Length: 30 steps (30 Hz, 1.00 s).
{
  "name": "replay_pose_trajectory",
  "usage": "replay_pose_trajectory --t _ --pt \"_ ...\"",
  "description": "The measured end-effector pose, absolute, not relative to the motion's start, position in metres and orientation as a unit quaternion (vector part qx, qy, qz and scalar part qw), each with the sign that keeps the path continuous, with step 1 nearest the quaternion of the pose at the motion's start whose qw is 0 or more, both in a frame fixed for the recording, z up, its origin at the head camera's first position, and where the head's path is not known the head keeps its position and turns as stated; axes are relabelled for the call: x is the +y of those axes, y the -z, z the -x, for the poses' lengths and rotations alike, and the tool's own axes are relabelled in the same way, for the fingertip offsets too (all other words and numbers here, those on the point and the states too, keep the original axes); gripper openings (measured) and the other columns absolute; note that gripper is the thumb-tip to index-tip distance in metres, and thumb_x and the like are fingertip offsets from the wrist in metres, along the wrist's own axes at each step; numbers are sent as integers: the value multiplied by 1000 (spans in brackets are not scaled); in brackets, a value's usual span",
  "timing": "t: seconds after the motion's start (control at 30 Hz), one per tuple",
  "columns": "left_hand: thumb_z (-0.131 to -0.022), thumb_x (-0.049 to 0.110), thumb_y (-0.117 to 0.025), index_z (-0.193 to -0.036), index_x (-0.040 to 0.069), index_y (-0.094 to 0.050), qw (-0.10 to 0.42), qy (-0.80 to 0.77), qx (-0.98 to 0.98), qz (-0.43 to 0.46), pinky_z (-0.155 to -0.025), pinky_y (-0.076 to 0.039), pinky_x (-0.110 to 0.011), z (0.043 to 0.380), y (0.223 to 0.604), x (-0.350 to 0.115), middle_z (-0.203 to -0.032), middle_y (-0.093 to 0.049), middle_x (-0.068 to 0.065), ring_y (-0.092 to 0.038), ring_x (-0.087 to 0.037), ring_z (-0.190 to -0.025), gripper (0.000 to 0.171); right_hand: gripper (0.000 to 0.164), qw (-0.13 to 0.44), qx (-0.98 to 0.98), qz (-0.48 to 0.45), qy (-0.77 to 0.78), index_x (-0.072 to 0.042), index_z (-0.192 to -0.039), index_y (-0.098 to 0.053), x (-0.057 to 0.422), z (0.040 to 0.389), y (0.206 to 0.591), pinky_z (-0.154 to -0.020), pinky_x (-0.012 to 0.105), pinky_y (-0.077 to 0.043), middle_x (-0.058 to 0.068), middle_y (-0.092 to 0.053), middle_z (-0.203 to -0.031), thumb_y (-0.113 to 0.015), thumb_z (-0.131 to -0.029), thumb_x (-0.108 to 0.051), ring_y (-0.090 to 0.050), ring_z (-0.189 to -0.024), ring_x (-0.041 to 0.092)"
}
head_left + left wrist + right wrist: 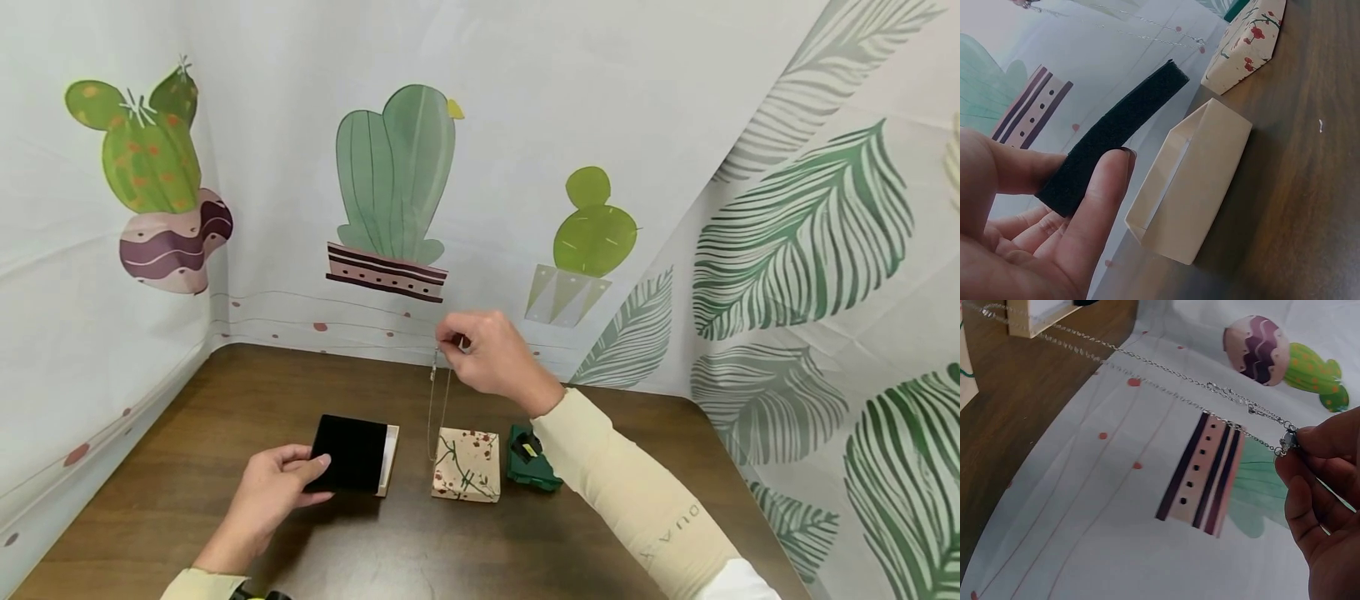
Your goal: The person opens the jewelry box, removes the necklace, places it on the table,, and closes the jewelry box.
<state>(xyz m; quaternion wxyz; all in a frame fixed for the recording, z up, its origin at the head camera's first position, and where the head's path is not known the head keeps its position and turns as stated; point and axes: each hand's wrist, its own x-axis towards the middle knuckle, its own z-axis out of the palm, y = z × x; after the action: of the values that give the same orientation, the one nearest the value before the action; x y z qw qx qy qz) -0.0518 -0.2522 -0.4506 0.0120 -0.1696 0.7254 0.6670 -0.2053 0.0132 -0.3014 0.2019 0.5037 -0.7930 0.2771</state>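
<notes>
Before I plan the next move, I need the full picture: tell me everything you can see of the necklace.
The necklace is a fine link chain, metallic and silvery in the wrist views, with a small, shiny, stone-like piece at the pinch. One strand bears a thicker run of larger links. The right hand pinches it between thumb and finger, so it hangs as a narrow two-strand loop. In the head view its lower end overlaps the patterned box's left side; contact there cannot be told.
</notes>
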Motion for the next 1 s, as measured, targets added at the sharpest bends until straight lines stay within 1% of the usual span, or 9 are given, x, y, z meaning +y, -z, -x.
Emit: replay_pose_trajectory --t 0.17,0.23,0.4,0.5,0.63,0.77,0.87,0.93,1.0 --pt "-102 11 -64 -133 -18 -51 13 -667 725 171 -79 -65 -36 53 451 -253 -130 -67 -31 -72 -21 -106 44 15 188 -817 -482 -255 -6 -86 -72 6 222 307 -70 25 -58 5 -76 -82 -65 -89 7 -68 -73 12" --pt "-103 12 -64 -133 -18 -51 14 -666 727 170 -79 -65 -36 53 451 -254 -131 -66 -32 -72 -22 -107 44 13 189 -825 -468 -252 -5 -88 -74 2 230 308 -69 26 -57 5 -76 -82 -65 -90 5 -67 -72 13" --pt "-103 11 -63 -135 -18 -50 14 -663 728 171 -79 -65 -36 53 452 -256 -134 -63 -34 -71 -25 -109 46 11 219 -842 -436 -229 -7 -90 -76 -7 248 314 -66 29 -56 4 -78 -83 -67 -93 0 -66 -68 13" --pt "-102 11 -64 -134 -19 -50 14 -667 725 174 -79 -65 -36 51 453 -255 -131 -65 -33 -71 -24 -108 45 11 223 -843 -440 -214 -9 -89 -76 -9 249 328 -62 25 -54 2 -78 -82 -69 -92 -1 -66 -64 11" --pt "-102 10 -65 -132 -18 -52 12 -667 723 176 -78 -65 -36 51 453 -253 -128 -68 -30 -71 -22 -106 43 15 200 -841 -458 -205 -11 -86 -75 -8 236 351 -57 18 -50 1 -78 -80 -69 -89 2 -66 -61 9" --pt "-102 11 -64 -132 -18 -52 13 -665 726 175 -79 -65 -36 51 454 -253 -128 -68 -30 -71 -22 -107 43 17 181 -836 -481 -194 -10 -85 -75 -6 213 374 -58 14 -50 0 -76 -78 -68 -85 6 -64 -61 6" --pt "-102 11 -64 -133 -18 -52 17 -665 726 175 -79 -65 -36 51 456 -252 -129 -67 -31 -70 -23 -109 44 18 182 -829 -497 -181 -11 -83 -73 -5 193 390 -60 15 -49 -3 -74 -74 -68 -85 7 -58 -60 2" --pt "-103 11 -64 -134 -18 -52 19 -665 726 176 -79 -65 -37 51 457 -251 -131 -65 -32 -70 -24 -111 44 20 189 -825 -505 -170 -13 -79 -70 -5 180 400 -59 14 -47 -6 -70 -70 -69 -84 6 -52 -59 0" --pt "-103 11 -64 -135 -18 -51 20 -665 726 176 -79 -65 -37 51 458 -251 -132 -64 -33 -69 -25 -113 45 24 200 -821 -513 -154 -16 -74 -65 -3 168 410 -57 13 -42 -8 -64 -65 -68 -81 7 -45 -57 -1"
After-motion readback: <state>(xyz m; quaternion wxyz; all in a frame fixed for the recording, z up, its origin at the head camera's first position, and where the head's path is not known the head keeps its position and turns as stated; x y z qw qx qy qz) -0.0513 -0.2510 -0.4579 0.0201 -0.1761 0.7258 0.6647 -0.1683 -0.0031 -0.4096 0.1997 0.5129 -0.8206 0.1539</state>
